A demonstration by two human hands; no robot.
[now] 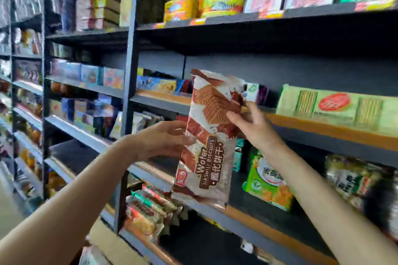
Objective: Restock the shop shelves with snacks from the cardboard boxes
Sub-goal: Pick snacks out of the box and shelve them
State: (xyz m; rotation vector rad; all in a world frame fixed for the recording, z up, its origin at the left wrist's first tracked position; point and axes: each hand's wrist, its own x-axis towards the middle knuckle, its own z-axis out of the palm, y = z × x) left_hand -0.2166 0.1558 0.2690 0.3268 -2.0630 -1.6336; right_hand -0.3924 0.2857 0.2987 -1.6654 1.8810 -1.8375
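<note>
Now the left hand [165, 139] pinches the chocolate wafer biscuit pack [210, 135] at mid-edge and the right hand [251, 127] grips its upper side, holding it tilted before the middle shelf [323, 129], where its crinkly wrapper could slip or snag the shelf lip.
</note>
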